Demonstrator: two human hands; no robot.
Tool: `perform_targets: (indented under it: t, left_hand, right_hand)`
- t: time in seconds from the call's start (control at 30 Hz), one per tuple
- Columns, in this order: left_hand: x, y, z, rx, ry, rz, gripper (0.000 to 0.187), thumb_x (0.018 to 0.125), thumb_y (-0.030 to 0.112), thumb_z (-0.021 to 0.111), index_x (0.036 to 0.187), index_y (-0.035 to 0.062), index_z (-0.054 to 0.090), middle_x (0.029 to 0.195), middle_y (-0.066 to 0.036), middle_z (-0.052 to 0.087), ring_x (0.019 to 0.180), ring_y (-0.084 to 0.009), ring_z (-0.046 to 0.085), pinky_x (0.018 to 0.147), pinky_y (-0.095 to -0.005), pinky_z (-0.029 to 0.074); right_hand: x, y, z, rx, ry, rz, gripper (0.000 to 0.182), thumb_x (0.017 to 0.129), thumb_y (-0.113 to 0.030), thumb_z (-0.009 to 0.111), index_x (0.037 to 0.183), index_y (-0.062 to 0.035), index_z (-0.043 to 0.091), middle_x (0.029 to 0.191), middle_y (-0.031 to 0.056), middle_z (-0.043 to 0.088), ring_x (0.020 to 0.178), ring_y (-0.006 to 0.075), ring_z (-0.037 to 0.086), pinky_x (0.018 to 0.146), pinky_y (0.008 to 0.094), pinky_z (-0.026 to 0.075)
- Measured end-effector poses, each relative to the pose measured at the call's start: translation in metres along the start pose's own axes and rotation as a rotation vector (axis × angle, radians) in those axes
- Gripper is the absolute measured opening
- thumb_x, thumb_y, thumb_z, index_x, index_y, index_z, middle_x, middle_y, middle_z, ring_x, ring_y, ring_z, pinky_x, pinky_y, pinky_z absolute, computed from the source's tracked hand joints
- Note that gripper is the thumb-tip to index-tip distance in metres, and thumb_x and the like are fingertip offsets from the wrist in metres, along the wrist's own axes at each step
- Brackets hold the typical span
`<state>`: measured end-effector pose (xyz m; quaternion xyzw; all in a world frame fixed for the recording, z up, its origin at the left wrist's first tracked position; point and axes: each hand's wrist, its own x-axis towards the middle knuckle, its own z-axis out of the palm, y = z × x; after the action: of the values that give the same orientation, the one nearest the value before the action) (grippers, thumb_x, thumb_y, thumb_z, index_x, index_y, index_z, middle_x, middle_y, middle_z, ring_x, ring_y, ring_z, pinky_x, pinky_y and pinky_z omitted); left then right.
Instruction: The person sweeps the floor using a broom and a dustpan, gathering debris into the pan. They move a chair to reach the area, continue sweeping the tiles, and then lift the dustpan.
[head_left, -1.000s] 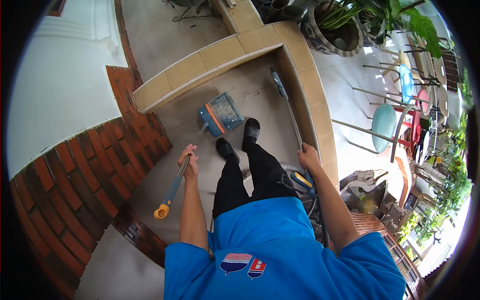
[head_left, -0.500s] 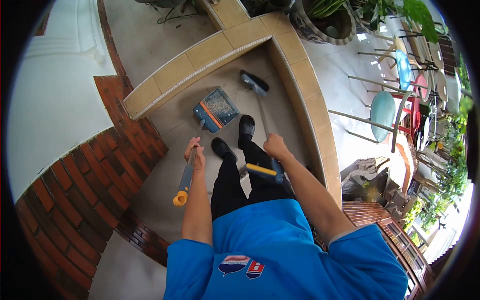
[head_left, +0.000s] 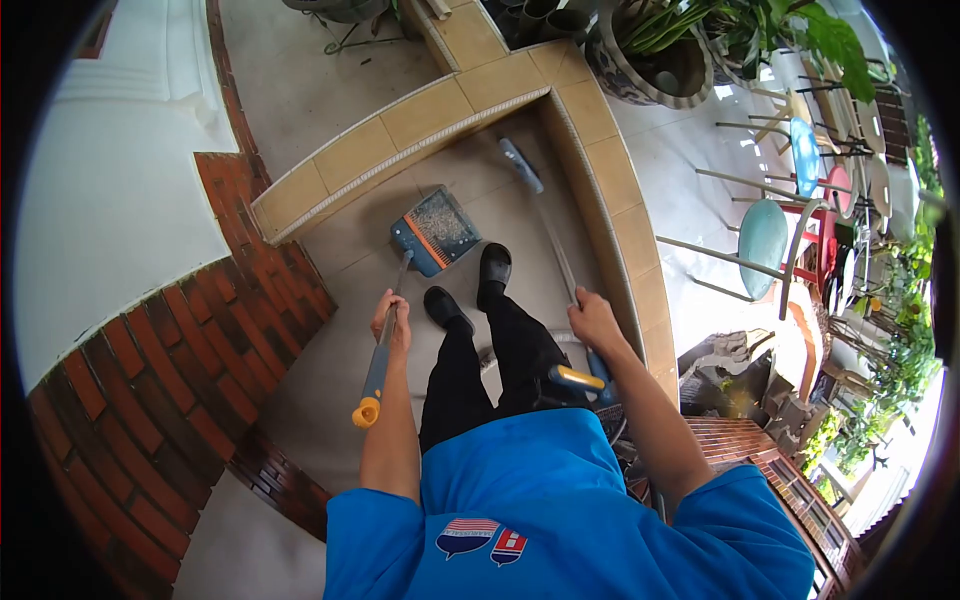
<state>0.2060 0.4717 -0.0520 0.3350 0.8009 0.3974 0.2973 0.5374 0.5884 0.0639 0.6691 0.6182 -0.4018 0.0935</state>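
Clearly, the dustpan (head_left: 440, 232) sits on the grey tiled floor (head_left: 350, 280), between the curved edge of the raised tan ledge (head_left: 420, 126) and the person's dark shoes (head_left: 495, 266), close to the toes but apart from them. It is blue-grey and boxy, with an orange comb-like strip (head_left: 426, 243) of teeth running along its handle side, and pale, speckled debris (head_left: 442, 218) is spread over its inside. Its long handle slopes back toward the person, metallic grey below, blue-grey at the grip, with a yellow-orange end (head_left: 367, 412) that has a hole in it.

The left hand (head_left: 392, 322) is curled around this handle, above the pan. The right hand (head_left: 594, 320) is closed around the thin grey shaft of a broom (head_left: 521, 166), whose slanted bluish head, a little blurred, is near the inner corner where two sides of the ledge meet; whether its bristles touch the floor, I cannot tell. Near the right wrist shows a yellow-and-blue piece (head_left: 577, 378), just in front of the dark trousers (head_left: 515, 345).
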Motion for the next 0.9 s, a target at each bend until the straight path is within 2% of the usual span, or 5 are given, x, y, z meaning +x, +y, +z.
perform_targets:
  t: [0.23,0.33,0.6,0.73,0.9]
  left_hand:
    - [-0.006,-0.008,-0.008,0.11,-0.053,-0.071,0.048,0.09,0.048,0.053,0.098,0.0012,0.058,0.1,-0.016,0.063,0.091,-0.0236,0.058,0.082,-0.0325,0.044]
    - [-0.001,0.006,-0.001,0.032,0.008,-0.035,0.036,0.088,0.037,0.061,0.082,0.0021,0.056,0.066,-0.007,0.054,0.07,-0.0138,0.057,0.091,-0.0339,0.045]
    - [-0.005,-0.002,-0.003,-0.092,-0.02,-0.018,0.027,0.091,0.026,0.058,0.078,0.0021,0.053,0.059,-0.004,0.047,0.056,-0.0106,0.045,0.099,-0.0356,0.041]
    - [-0.015,-0.011,-0.022,-0.05,-0.026,0.119,0.023,0.09,0.021,0.058,0.079,0.001,0.053,0.057,-0.004,0.046,0.054,-0.0105,0.044,0.1,-0.0366,0.041]
    - [-0.033,-0.023,-0.049,-0.047,0.014,0.078,0.02,0.089,0.017,0.059,0.08,-0.0003,0.054,0.057,-0.006,0.049,0.053,-0.0112,0.046,0.101,-0.0382,0.041]
  right_hand:
    - [0.144,-0.01,0.027,-0.338,-0.194,-0.129,0.024,0.073,-0.014,0.054,0.082,0.0063,0.063,0.094,0.0285,0.062,0.09,0.0443,0.06,0.078,0.0469,0.05]
    - [0.102,-0.061,0.05,-0.105,-0.185,0.039,0.024,0.072,-0.011,0.054,0.089,0.0043,0.062,0.093,0.0285,0.062,0.09,0.0458,0.06,0.08,0.0467,0.05]
    - [-0.041,-0.05,0.058,0.015,-0.364,-0.02,0.024,0.079,-0.017,0.048,0.089,0.0044,0.054,0.087,0.0318,0.059,0.089,0.0477,0.057,0.082,0.0521,0.044]
    - [-0.07,-0.025,0.023,0.131,-0.216,0.025,0.027,0.081,-0.02,0.052,0.095,0.0038,0.054,0.069,0.0242,0.057,0.073,0.0336,0.063,0.066,0.0418,0.046]
    - [-0.032,-0.005,0.005,0.023,-0.093,0.053,0.024,0.079,-0.014,0.049,0.091,0.0057,0.053,0.085,0.0333,0.058,0.089,0.049,0.056,0.081,0.0514,0.044]
